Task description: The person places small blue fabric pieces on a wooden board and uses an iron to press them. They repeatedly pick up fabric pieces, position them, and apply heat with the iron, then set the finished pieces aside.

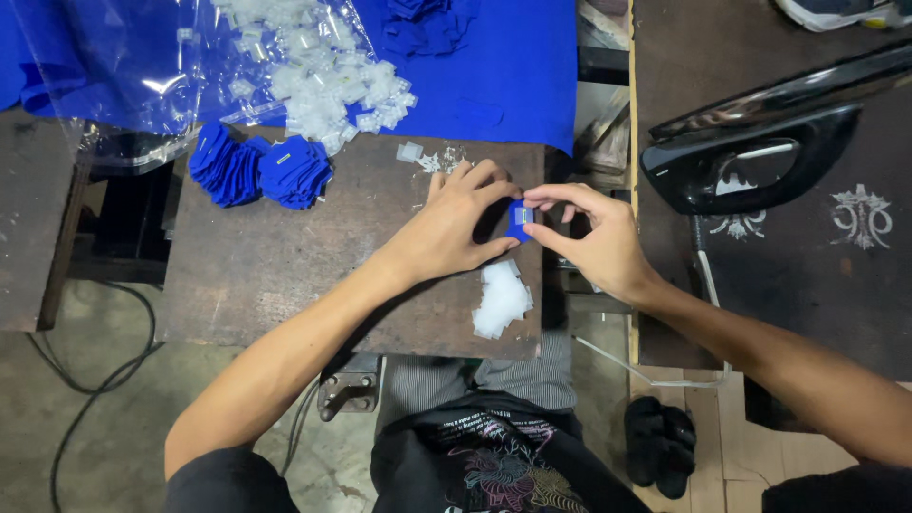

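1. We judge the work to be partway through: a fanned pile of blue fabric pieces point(258, 171) lies on the desk point(266, 275) at the far left, several of them showing a small pale tag. Whether these are finished pieces or ones still waiting, we cannot tell.
2. A heap of small clear packets point(318, 85) spills from a clear plastic bag point(123, 66) at the far edge, and a few loose ones point(423, 157) lie just beyond our left hand. Much stock seems left.
3. A small stack of white slips point(502, 299) sits near the desk's front right corner, just below our hands.
4. The piece in hand is a small blue fabric square point(520, 220) with a pale tag on its face. It is held above the desk's right edge, between both hands.
5. Our left hand point(454, 228) pinches the square's left side, thumb below and fingers point(494, 180) curled over the top.
6. Our right hand point(597, 237) grips the right side, forefinger and thumb closed on it, the other fingers loosely bent.
7. A black iron point(750, 161) rests on the dark board to the right, well apart from both hands.
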